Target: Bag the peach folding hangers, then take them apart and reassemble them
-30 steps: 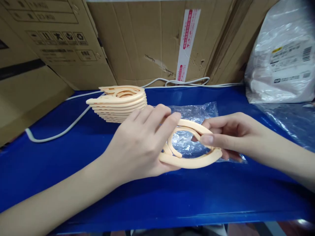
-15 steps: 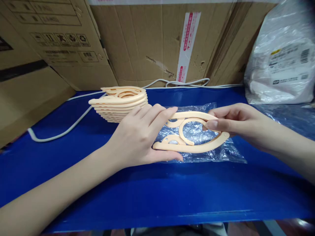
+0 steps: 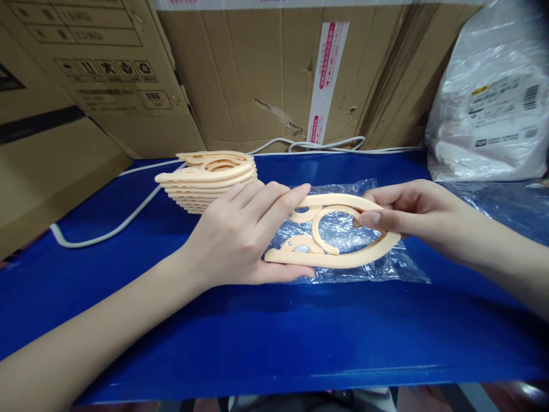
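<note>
A peach-coloured plastic folding hanger [image 3: 343, 261], folded into a narrow loop, is held level above a clear plastic bag [image 3: 386, 274]. My left hand [image 3: 240, 234] spans its left end, with the thumb along the lower arm and the fingers at the upper one. Part of that end is hidden behind my fingers. At the right end, my right hand [image 3: 398, 209] pinches the hanger between thumb and bent fingers. Behind my left hand stands a neat stack of matching folded hangers [image 3: 206, 180].
Cardboard boxes [image 3: 257, 68] line the back and left of the blue table [image 3: 274, 337]. A white cable [image 3: 115, 229] runs along the rear and curls at left. On the right sits a large plastic-wrapped package [image 3: 493, 103] with a printed label, more clear film [image 3: 506, 200] before it.
My left thumb has shifted slightly along the hanger's lower arm. The hanger and my right hand are almost unmoved.
</note>
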Motion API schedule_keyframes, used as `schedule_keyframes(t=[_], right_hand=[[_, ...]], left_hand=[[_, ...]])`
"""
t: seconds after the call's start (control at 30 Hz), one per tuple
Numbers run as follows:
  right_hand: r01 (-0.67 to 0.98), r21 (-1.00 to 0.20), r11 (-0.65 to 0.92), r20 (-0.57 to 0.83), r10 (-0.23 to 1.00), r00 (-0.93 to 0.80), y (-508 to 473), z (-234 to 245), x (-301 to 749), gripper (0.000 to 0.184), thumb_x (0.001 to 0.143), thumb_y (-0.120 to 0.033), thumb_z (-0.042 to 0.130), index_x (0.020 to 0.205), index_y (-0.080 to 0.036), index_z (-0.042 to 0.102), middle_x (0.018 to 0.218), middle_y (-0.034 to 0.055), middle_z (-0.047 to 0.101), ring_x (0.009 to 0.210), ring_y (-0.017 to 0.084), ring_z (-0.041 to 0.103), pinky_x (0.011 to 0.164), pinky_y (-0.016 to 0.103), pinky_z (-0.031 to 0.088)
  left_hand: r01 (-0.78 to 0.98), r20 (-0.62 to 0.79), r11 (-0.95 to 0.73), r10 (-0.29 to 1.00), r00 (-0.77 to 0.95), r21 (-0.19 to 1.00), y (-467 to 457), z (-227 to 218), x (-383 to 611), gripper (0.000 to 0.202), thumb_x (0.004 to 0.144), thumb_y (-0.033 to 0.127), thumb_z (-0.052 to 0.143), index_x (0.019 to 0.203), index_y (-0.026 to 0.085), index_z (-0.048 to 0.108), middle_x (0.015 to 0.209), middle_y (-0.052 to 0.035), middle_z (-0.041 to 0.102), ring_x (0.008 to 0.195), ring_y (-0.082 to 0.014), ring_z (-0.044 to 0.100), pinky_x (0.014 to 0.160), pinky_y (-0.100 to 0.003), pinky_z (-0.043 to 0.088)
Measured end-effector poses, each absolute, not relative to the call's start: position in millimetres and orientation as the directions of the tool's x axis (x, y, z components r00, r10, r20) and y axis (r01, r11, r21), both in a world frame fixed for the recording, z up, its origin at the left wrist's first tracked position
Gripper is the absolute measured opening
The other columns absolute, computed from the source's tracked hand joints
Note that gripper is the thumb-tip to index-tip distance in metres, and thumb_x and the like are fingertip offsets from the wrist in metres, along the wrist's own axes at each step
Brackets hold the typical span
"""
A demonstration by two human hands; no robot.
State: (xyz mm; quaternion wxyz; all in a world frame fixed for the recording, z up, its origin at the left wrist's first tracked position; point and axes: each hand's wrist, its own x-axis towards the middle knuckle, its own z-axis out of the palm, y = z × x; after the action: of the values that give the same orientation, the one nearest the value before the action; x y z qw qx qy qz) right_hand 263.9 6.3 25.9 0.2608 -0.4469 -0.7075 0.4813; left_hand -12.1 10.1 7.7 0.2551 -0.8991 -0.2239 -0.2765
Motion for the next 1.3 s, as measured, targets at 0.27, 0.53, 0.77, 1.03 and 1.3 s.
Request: schedule_keyframes(t=[0.27,0.53,0.77,1.03,1.3], right_hand=[[0.334,-0.935,0.119,-0.072,0.858,-0.508,4.9,24.8,264.6,0.033,0.082,-0.048,0.073,0.074,-0.018,0.063,0.063,-0.0045,0.039,0.057,0.008,0.031,0.048,0.022,0.02],[0.34,-0.931,0.135,-0.062,0.858,-0.51,4.9,24.5,263.8,0.038,0.083,-0.051,0.072,0.071,-0.017,0.058,0.062,-0.0049,0.036,0.056,0.008,0.029,0.048,0.023,0.018],[0.427,-0.876,0.227,-0.013,0.872,-0.49,0.7,27.4,261.9,0.037,0.088,-0.053,0.065,0.075,-0.019,0.062,0.063,-0.0027,0.046,0.055,0.009,0.038,0.047,0.024,0.024],[0.525,-0.446,0.725,0.366,0.683,-0.632,-9.0,22.9,255.6,0.091,0.074,-0.055,0.08,0.151,-0.036,0.036,0.141,0.0061,0.054,0.124,0.032,0.057,0.097,0.044,0.053],[0.514,-0.631,0.581,0.218,0.768,-0.602,-12.1,20.2,253.7,0.083,0.077,-0.047,0.08,0.149,-0.042,0.04,0.148,0.0029,0.052,0.13,0.035,0.056,0.103,0.051,0.054]], left_hand=[[0.537,0.619,-0.748,0.218,0.754,-0.39,10.7,7.6,-11.4,0.095,0.083,0.08,0.05,0.129,-0.003,0.058,0.109,-0.0188,0.072,0.093,-0.0296,0.068,0.084,-0.038,0.051],[0.531,0.637,-0.746,0.189,0.748,-0.402,10.9,7.6,-12.5,0.094,0.084,0.08,0.048,0.128,-0.002,0.059,0.105,-0.0174,0.073,0.09,-0.0285,0.068,0.08,-0.037,0.052],[0.541,0.643,-0.754,0.21,0.736,-0.374,9.6,5.3,-11.7,0.094,0.085,0.079,0.05,0.13,-0.003,0.058,0.106,-0.0182,0.072,0.09,-0.0291,0.067,0.079,-0.038,0.052],[0.6,0.625,-0.777,0.375,0.685,-0.192,1.7,-0.2,-3.2,0.085,0.09,0.072,0.049,0.132,-0.002,0.056,0.115,-0.021,0.067,0.102,-0.0322,0.064,0.087,-0.041,0.053],[0.604,0.538,-0.794,0.538,0.649,0.064,-3.2,0.0,0.5,0.079,0.09,0.067,0.053,0.136,0.004,0.052,0.122,-0.0188,0.066,0.108,-0.0302,0.063,0.093,-0.043,0.053]])
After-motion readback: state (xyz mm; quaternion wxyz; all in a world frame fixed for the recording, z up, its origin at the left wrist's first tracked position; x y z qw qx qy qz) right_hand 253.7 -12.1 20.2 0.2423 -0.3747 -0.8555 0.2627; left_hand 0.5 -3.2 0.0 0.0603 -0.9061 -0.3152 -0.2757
